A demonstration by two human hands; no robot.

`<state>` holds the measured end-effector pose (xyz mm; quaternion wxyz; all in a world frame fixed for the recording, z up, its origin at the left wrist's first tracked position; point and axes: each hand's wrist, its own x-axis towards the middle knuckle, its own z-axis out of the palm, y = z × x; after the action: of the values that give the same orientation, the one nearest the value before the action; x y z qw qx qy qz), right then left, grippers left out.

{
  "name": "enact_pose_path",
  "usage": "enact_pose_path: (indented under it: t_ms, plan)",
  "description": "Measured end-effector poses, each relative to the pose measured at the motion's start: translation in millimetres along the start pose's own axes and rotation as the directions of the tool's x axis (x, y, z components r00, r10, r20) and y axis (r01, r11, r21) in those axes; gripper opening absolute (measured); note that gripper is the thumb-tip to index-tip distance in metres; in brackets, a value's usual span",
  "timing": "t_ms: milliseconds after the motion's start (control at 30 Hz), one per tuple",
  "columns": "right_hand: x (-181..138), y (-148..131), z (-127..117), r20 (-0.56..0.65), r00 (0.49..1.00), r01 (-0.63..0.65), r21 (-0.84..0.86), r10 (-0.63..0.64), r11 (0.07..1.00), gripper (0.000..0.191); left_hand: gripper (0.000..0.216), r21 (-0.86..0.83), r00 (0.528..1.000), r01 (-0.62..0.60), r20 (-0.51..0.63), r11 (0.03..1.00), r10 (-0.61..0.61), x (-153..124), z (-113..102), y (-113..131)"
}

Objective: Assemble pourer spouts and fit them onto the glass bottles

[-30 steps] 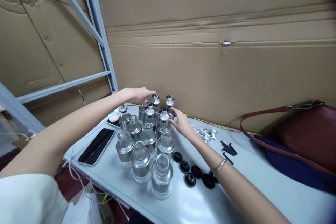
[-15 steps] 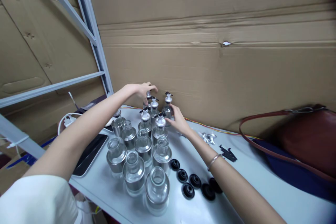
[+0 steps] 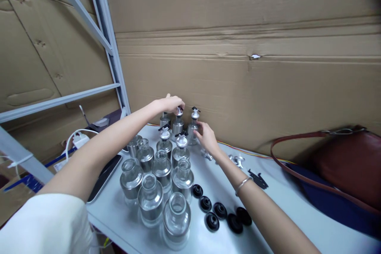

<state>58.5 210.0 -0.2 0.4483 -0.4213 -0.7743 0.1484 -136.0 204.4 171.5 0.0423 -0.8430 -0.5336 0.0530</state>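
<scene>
1. Cardboard wall (image 3: 226,0) is seen along the back.
2. Metal rack (image 3: 116,63) is set at the left, by the cardboard.
3. Table (image 3: 297,206), pale, is crowded with bottles left of centre.
4. Brown bag (image 3: 351,166) is seen at the far right, navy cloth (image 3: 330,202) under it.
5. Left arm is covered at the top by a white sleeve (image 3: 47,226).
6. Left hand (image 3: 171,104) is placed at the top of the rear middle bottle (image 3: 177,126). Fingers are bent down at its metal top; whether it is gripped cannot be told.
7. Right hand (image 3: 208,139) is placed at the right side of the rear right bottle (image 3: 193,131). Thumb and fingers are parted and half curled round the glass; firmness of hold cannot be told.
8. Phone (image 3: 108,174), dark-screened, is partly hidden by the left arm.
9. Rear left bottle (image 3: 165,122) is stood beside the middle one, its top mostly hidden.
10. Two metal-topped bottles (image 3: 180,151) are stood just in front of the rear row.
11. Six bare-necked bottles (image 3: 150,198) are grouped upright nearest the camera.
12. Bracelet (image 3: 241,185) is worn on the right forearm.
13. Six black discs (image 3: 212,221) are scattered right of the bottles.
14. Black hooks (image 3: 258,178) are piled beyond the right forearm.
15. Silver pieces (image 3: 238,161) are heaped near the hooks, partly covered by that forearm.
</scene>
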Motion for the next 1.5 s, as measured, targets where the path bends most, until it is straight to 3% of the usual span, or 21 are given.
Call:
enact_pose_path:
  t_ms: [133, 233, 333, 400, 500, 567, 667, 767, 867, 967, 1133, 1300, 1400, 1500]
  plan:
    - [-1, -12, -7, 0.010, 1.000, -0.030, 0.059, 0.029, 0.998, 0.035, 0.044, 0.017, 0.997, 0.050, -0.059, 0.999, -0.049, -3, 1, -1]
    - [-8, -35, -22, 0.017, 0.999, -0.038, 0.117, 0.036, 0.992, 0.037, 0.064, -0.009, 0.993, 0.110, -0.037, 0.994, -0.110, -25, -13, -18]
    - [-20, -64, -43, 0.195, 0.980, -0.005, 0.209, -0.037, 0.978, 0.034, 0.074, -0.047, 0.977, 0.176, 0.127, 0.983, -0.169, -62, -34, -42]
    - [-28, -81, -55, 0.354, 0.929, 0.015, 0.265, -0.111, 0.964, 0.027, 0.078, -0.071, 0.944, 0.216, 0.268, 0.974, -0.190, -89, -43, -53]
    - [-36, -99, -63, 0.465, 0.869, 0.033, 0.290, -0.171, 0.956, 0.028, 0.087, -0.133, 0.811, 0.342, 0.542, 0.930, -0.221, -121, -39, -54]
    - [-38, -103, -62, 0.490, 0.852, 0.049, 0.275, -0.184, 0.960, 0.026, 0.083, -0.140, 0.763, 0.365, 0.612, 0.920, -0.210, -131, -28, -48]
    - [-37, -101, -56, 0.487, 0.855, 0.068, 0.234, -0.178, 0.970, 0.020, 0.060, -0.117, 0.785, 0.313, 0.591, 0.942, -0.187, -131, -10, -39]
    - [-32, -91, -50, 0.457, 0.875, 0.074, 0.203, -0.162, 0.976, 0.018, 0.042, -0.076, 0.845, 0.235, 0.509, 0.969, -0.165, -119, 0, -37]
    - [-25, -74, -44, 0.391, 0.910, 0.075, 0.167, -0.136, 0.983, 0.018, 0.037, -0.032, 0.922, 0.147, 0.365, 0.989, -0.125, -102, 4, -37]
    - [-17, -56, -38, 0.303, 0.946, 0.078, 0.125, -0.113, 0.989, 0.019, 0.036, 0.002, 0.968, 0.073, 0.240, 0.997, -0.071, -83, 8, -36]
    - [-11, -38, -27, 0.186, 0.978, 0.084, 0.079, -0.097, 0.993, 0.023, 0.037, 0.056, 0.995, 0.040, 0.094, 0.998, -0.045, -62, 17, -37]
    - [-17, -42, -25, 0.107, 0.991, 0.074, 0.067, -0.081, 0.995, 0.028, 0.043, 0.066, 0.998, 0.052, -0.035, 0.996, -0.050, -73, 10, -28]
    - [-27, -54, -38, 0.092, 0.994, 0.054, 0.054, -0.059, 0.997, 0.026, 0.040, 0.016, 1.000, -0.018, -0.012, 1.000, 0.018, -91, -4, -12]
    - [-42, -73, -64, 0.242, 0.966, 0.079, 0.072, -0.095, 0.994, 0.020, 0.040, -0.061, 0.989, -0.094, 0.106, 0.994, 0.101, -105, -14, 6]
